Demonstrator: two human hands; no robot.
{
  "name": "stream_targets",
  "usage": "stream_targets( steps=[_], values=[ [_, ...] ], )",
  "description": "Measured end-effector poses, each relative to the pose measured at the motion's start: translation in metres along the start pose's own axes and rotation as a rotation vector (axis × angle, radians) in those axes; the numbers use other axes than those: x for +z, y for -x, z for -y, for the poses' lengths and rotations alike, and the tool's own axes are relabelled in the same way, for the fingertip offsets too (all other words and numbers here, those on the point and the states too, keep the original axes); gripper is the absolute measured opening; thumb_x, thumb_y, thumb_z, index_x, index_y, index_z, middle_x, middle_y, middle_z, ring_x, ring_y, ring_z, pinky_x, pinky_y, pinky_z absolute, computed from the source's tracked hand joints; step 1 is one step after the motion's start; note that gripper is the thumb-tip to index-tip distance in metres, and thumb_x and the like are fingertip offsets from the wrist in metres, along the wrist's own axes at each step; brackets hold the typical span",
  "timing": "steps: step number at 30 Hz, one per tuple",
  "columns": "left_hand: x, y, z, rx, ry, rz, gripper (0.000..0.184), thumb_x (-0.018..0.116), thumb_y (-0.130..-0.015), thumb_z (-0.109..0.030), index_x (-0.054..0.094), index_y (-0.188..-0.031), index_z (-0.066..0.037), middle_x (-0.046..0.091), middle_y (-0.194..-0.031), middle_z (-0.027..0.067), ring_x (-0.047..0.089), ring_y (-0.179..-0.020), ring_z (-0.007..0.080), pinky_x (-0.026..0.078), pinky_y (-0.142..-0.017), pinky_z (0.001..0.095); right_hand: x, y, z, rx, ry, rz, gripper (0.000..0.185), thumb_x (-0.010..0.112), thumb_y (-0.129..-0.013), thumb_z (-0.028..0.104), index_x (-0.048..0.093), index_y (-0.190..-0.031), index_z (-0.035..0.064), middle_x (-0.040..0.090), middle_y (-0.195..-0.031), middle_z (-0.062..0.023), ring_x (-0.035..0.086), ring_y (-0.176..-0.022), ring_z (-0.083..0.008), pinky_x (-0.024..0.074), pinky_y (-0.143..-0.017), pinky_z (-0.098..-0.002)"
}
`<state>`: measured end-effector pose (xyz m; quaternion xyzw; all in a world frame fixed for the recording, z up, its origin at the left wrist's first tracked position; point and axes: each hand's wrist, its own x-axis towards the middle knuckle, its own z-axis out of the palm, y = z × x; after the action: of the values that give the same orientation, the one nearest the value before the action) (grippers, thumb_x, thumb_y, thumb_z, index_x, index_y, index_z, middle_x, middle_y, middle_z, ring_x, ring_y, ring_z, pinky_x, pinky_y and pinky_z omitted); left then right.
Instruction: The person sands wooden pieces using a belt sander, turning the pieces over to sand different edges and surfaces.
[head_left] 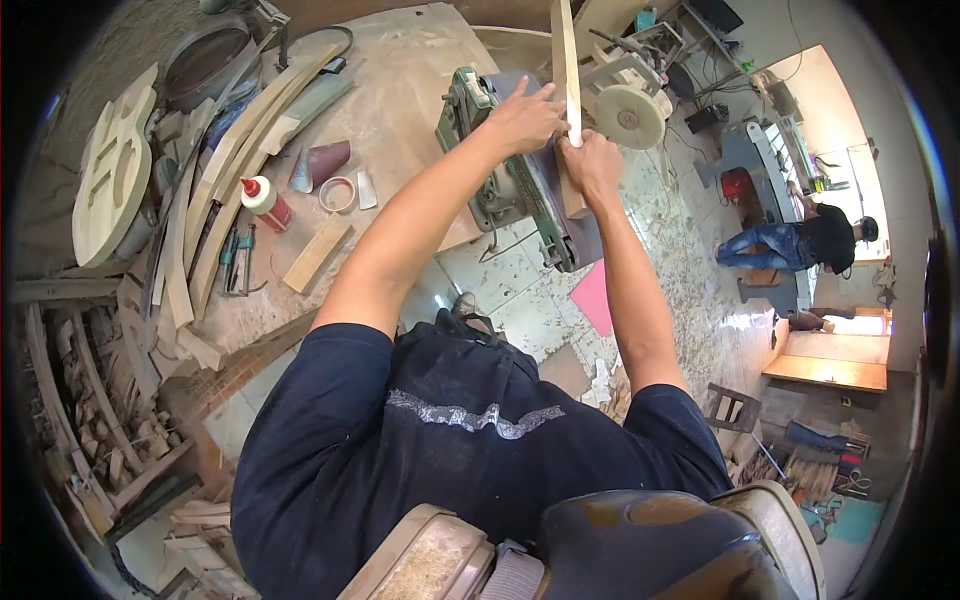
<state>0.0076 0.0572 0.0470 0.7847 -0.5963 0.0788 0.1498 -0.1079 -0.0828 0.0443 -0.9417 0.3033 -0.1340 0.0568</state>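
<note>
Bottle (266, 203) on workbench (410, 90), sander (512, 190) right of bottle, disc (630, 118) farther right, person (828, 236) far right

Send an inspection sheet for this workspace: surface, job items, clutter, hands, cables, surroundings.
Surface: bench looks dusty.
Job items: long wooden strip at the green belt machine; contact with the belt unclear.
Clutter: red-capped bottle upright, wood block lying near it, curved wood pieces at bench left.
Hands: right hand closed on the strip; left hand over the machine, grip unclear.
Cables: thin dark cord hanging far right.
Surroundings: floor littered; disc machine beyond right hand; another person farther right.
</note>
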Motion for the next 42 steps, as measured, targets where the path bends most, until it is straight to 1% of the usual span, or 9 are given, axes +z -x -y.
stream_targets(
  steps=[5,11,18,26,32,42],
  values=[
    [0.001,-0.005,-0.002,0.025,-0.069,-0.003,0.047,0.053,-0.092,-0.009,0.069,-0.134,-0.023,0.053,-0.153,0.0080,0.038,-0.149,0.0374,0.029,-0.117,0.0709,-0.002,0.000,0.001,0.004,0.011,0.007,0.045,0.068,-0.084,0.048,0.077,-0.098,0.0061,0.074,-0.092,-0.0271,0.072,-0.090,-0.0460,0.0564,-0.082,-0.0538],
    [0.000,-0.010,-0.007,0.037,-0.129,0.043,0.044,0.055,-0.092,-0.012,0.068,-0.134,-0.019,0.053,-0.153,0.0093,0.037,-0.150,0.0364,0.029,-0.118,0.0702,-0.007,0.004,0.005,0.040,-0.017,0.011,0.045,0.067,-0.085,0.049,0.077,-0.095,0.0062,0.074,-0.092,-0.0270,0.072,-0.090,-0.0460,0.0562,-0.081,-0.0547],
    [-0.001,-0.009,-0.006,0.030,-0.131,0.040,0.044,0.055,-0.093,-0.012,0.068,-0.134,-0.017,0.052,-0.154,0.0100,0.037,-0.150,0.0354,0.029,-0.119,0.0683,-0.003,0.001,0.005,0.032,0.002,-0.002,0.046,0.067,-0.085,0.049,0.076,-0.092,0.0050,0.074,-0.091,-0.0270,0.072,-0.089,-0.0462,0.0563,-0.081,-0.0546],
    [0.005,-0.011,-0.006,0.029,-0.150,0.019,0.041,0.054,-0.094,-0.014,0.069,-0.132,-0.016,0.052,-0.153,0.0102,0.039,-0.150,0.0350,0.030,-0.119,0.0668,-0.006,0.000,0.007,0.021,0.021,-0.003,0.050,0.065,-0.086,0.053,0.077,-0.094,0.0050,0.073,-0.090,-0.0281,0.073,-0.088,-0.0457,0.0566,-0.081,-0.0546],
    [0.006,-0.012,-0.008,0.035,-0.178,-0.003,0.041,0.053,-0.095,-0.014,0.070,-0.132,-0.016,0.055,-0.150,0.0105,0.039,-0.149,0.0350,0.030,-0.118,0.0670,-0.004,-0.001,0.005,0.018,0.041,-0.003,0.050,0.064,-0.087,0.054,0.077,-0.096,0.0056,0.074,-0.091,-0.0278,0.073,-0.089,-0.0455,0.0566,-0.081,-0.0544],
    [0.006,-0.013,-0.009,0.032,-0.173,0.008,0.040,0.053,-0.095,-0.015,0.070,-0.131,-0.016,0.055,-0.151,0.0092,0.038,-0.149,0.0344,0.029,-0.119,0.0679,-0.004,-0.002,0.003,0.012,0.034,-0.017,0.048,0.065,-0.087,0.052,0.077,-0.094,0.0063,0.073,-0.089,-0.0276,0.073,-0.087,-0.0458,0.0563,-0.080,-0.0542]
  ],
)
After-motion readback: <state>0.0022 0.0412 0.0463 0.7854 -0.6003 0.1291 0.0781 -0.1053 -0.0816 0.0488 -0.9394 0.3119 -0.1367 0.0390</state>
